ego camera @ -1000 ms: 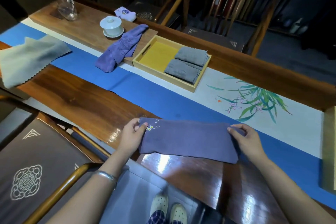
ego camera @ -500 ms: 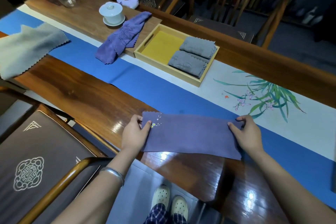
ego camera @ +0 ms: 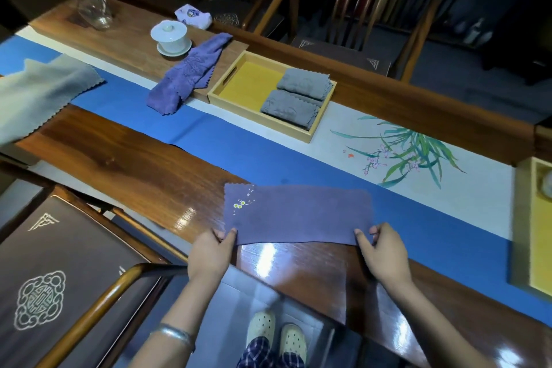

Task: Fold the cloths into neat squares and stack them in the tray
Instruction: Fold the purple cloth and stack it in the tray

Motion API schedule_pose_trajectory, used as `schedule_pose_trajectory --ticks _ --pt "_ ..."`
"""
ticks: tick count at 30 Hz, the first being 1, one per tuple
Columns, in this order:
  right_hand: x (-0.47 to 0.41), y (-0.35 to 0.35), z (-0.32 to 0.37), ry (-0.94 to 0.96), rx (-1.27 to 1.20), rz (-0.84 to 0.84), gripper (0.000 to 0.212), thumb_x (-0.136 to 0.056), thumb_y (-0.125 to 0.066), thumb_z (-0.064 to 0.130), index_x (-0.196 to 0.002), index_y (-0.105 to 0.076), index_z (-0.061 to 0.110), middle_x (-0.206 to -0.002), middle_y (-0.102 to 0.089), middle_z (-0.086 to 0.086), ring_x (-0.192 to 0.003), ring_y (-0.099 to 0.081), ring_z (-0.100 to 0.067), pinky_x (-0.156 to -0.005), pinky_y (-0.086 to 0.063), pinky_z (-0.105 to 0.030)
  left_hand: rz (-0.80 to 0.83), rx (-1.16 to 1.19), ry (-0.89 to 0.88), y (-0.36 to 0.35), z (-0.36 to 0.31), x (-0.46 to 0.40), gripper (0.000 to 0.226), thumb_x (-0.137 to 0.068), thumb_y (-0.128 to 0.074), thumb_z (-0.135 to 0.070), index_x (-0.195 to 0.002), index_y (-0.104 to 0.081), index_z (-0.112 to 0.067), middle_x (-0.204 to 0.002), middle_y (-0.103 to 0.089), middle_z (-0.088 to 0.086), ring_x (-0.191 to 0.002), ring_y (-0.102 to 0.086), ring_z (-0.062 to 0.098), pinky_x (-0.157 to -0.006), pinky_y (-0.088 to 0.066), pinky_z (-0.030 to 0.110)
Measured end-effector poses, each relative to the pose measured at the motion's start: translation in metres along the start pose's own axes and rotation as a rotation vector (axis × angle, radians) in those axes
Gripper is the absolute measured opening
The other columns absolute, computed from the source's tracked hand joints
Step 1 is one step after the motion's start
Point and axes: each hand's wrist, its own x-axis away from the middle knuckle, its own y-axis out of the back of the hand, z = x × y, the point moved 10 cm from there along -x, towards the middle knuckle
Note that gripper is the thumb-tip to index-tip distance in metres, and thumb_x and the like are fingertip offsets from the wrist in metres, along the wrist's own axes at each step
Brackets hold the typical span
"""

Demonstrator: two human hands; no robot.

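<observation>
A purple cloth with small embroidered flowers lies flat as a long rectangle at the table's near edge. My left hand pinches its near left corner and my right hand pinches its near right corner. Farther back stands a yellow wooden tray with two folded grey cloths side by side in its right half. A crumpled purple cloth lies left of the tray. A grey cloth is spread out at the far left.
A white lidded cup, a glass pitcher and a small white pouch sit on the raised board behind. A second yellow tray is at the right edge. Wooden chairs stand at my left and across the table.
Both hands have slid from the cloth's short side edges down to its near corners. The cloth itself stays flat in the same shape.
</observation>
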Motion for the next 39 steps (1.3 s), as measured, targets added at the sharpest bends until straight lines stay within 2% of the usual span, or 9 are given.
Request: schedule_pose_trajectory --ticks 5,13,15,18,22,28,31,36,39 --pt "-0.001 0.0 -0.002 -0.057 -0.089 -0.002 0.028 -0.088 -0.062 0.022 -0.07 -0.058 0.002 -0.073 -0.061 -0.017 -0.083 -0.058 -0.038 -0.065 -0.041 -0.034 -0.018 0.039 0.039 0.0 -0.011 0.001 0.022 -0.085 -0.061 -0.024 -0.071 -0.055 -0.008 -0.079 -0.064 0.013 -0.084 -0.061 0.034 -0.071 -0.042 0.035" --pt "0.015 -0.003 -0.03 -0.214 -0.343 0.001 0.018 -0.091 -0.058 0.018 -0.085 -0.047 0.005 -0.082 -0.063 -0.018 -0.079 -0.063 -0.034 -0.077 -0.048 -0.042 0.046 0.431 0.143 -0.005 0.015 0.008 0.026 -0.081 -0.072 -0.01 -0.075 -0.047 -0.016 -0.068 -0.056 0.003 -0.077 -0.057 0.025 -0.072 -0.041 0.03" --pt "0.024 -0.008 -0.045 -0.298 -0.467 0.037 0.017 -0.088 -0.063 0.01 -0.092 -0.049 0.002 -0.077 -0.061 -0.014 -0.073 -0.064 -0.031 -0.077 -0.05 -0.043 0.104 0.518 0.172 -0.008 0.025 0.014 0.022 -0.082 -0.071 -0.01 -0.083 -0.05 -0.012 -0.067 -0.059 0.006 -0.077 -0.058 0.025 -0.077 -0.048 0.04" --pt "0.039 -0.018 -0.058 -0.382 -0.643 0.134 0.019 -0.086 -0.061 -0.001 -0.101 -0.049 -0.003 -0.076 -0.057 -0.013 -0.064 -0.059 -0.023 -0.066 -0.053 -0.033 0.135 0.545 0.167 -0.003 0.038 0.023 0.019 -0.085 -0.069 -0.008 -0.092 -0.051 -0.007 -0.065 -0.057 0.009 -0.072 -0.057 0.026 -0.084 -0.05 0.054" --pt "0.057 -0.01 -0.064 -0.331 -0.658 0.155 0.011 -0.087 -0.056 -0.002 -0.099 -0.055 -0.001 -0.074 -0.059 -0.013 -0.063 -0.059 -0.021 -0.061 -0.054 -0.025 0.17 0.61 0.091 0.011 0.046 0.036 0.015 -0.089 -0.061 -0.001 -0.102 -0.053 -0.004 -0.073 -0.048 0.016 -0.053 -0.054 0.017 -0.078 -0.05 0.044" --pt "0.092 0.0 -0.068 -0.184 -0.601 0.246 0.033 -0.096 -0.039 0.0 -0.092 -0.068 0.014 -0.087 -0.056 -0.01 -0.072 -0.06 -0.022 -0.06 -0.052 -0.011 0.279 0.52 -0.083 0.019 0.041 0.06 0.019 -0.094 -0.052 0.001 -0.097 -0.069 -0.006 -0.088 -0.062 0.015 -0.073 -0.057 0.023 -0.084 -0.05 0.043" --pt "0.089 0.0 -0.076 -0.227 -0.616 0.203 0.031 -0.096 -0.043 0.003 -0.084 -0.069 0.013 -0.091 -0.064 -0.008 -0.071 -0.06 -0.02 -0.058 -0.052 -0.011 0.258 0.538 -0.055 0.015 0.04 0.06 0.023 -0.094 -0.048 0.004 -0.086 -0.069 -0.001 -0.084 -0.069 0.009 -0.075 -0.06 0.021 -0.072 -0.054 0.023" --pt "0.065 0.006 -0.049 -0.133 -0.528 0.23 0.036 -0.094 -0.041 -0.001 -0.079 -0.071 0.012 -0.088 -0.067 -0.007 -0.071 -0.061 -0.014 -0.063 -0.052 -0.011 0.34 0.414 -0.059 0.003 0.034 0.042 0.028 -0.085 -0.044 0.019 -0.092 -0.065 0.001 -0.084 -0.061 0.011 -0.084 -0.056 0.02 -0.089 -0.047 0.048" --pt "0.058 0.005 -0.028 0.022 -0.261 0.318 0.026 -0.089 -0.047 0.0 -0.086 -0.067 0.016 -0.089 -0.067 0.0 -0.069 -0.057 -0.009 -0.065 -0.044 -0.016 0.243 0.153 -0.126 0.001 0.041 0.035 0.022 -0.08 -0.053 0.013 -0.095 -0.057 -0.003 -0.093 -0.059 0.009 -0.091 -0.058 0.027 -0.082 -0.046 0.034"
